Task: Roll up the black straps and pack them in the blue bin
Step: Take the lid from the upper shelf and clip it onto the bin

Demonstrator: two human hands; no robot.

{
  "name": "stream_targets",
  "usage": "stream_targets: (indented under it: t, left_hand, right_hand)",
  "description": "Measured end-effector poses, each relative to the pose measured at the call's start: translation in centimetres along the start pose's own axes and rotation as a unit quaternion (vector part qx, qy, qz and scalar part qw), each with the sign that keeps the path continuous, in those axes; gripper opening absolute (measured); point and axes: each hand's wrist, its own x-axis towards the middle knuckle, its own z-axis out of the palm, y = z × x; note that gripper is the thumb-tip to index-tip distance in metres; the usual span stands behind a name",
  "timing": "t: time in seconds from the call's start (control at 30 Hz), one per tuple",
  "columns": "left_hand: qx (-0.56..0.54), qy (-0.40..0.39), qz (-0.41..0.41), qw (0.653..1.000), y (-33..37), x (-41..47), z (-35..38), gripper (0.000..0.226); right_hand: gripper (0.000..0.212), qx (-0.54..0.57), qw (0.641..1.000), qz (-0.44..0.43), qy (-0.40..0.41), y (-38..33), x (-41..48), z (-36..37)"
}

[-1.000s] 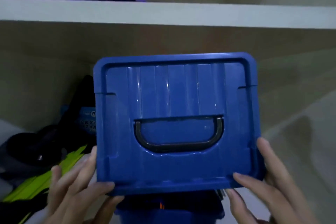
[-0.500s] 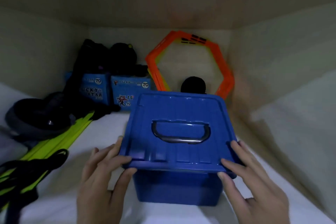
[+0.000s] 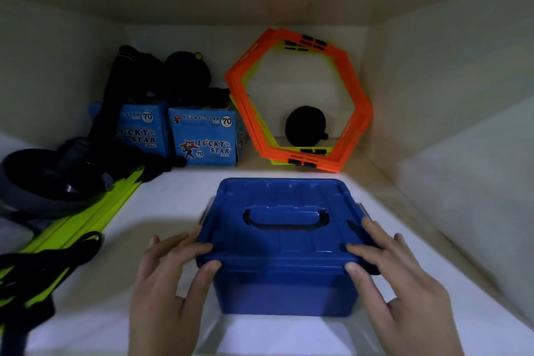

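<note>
A: Where's the blue bin (image 3: 286,286)?
B: Near middle of the white shelf (image 3: 161,211). Lid (image 3: 283,243) is on, carry handle (image 3: 323,220) lies flat in its recess. Grey clip (image 3: 362,209) on the right side, another on the left, partly behind fingers.
A: Hands?
B: Left hand (image 3: 170,283) pinches the lid's near-left corner, fingers on top, thumb against the front rim. Right hand (image 3: 404,283) does the same at the near-right corner. Both narrow, both holding the lid.
A: Straps?
B: Black straps (image 3: 49,260) sit in a loose tangle at near left, lying over yellow-green slats (image 3: 95,211), well apart from the bin. Can't see inside the bin w/ the lid on.
A: What's behind it?
B: Far right: orange hexagon rings (image 3: 352,80), stacked and leaning on the back wall, yellow ones btw them. Thru the opening there's a black roll (image 3: 304,126) on the shelf, close to the wall. Far left of centre: two blue "Lucky Star" boxes (image 3: 203,139) side by side, w/ a black round thing (image 3: 187,72) and dark fabric (image 3: 124,81) on top. Fabric hangs down over the left box. Far left edge: a grey-rimmed round object (image 3: 34,179), can't tell what it is.
A: Anything in the way?
B: Bin stands apart from rings, boxes and slats. Rings are the nearest, straight behind it. Slats run diagonally from the boxes toward near left, passing left of the left hand. Cupboard side walls are well off on both sides.
</note>
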Motion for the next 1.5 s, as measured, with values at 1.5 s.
stream_targets:
  t: [1.5]
  left_hand:
    - [0.181,-0.589,0.015,0.787,3.9,13.4,5.5,0.105]
  right_hand:
    - [0.083,-0.123,0.867,-0.014,-0.483,-1.3,13.0,1.7]
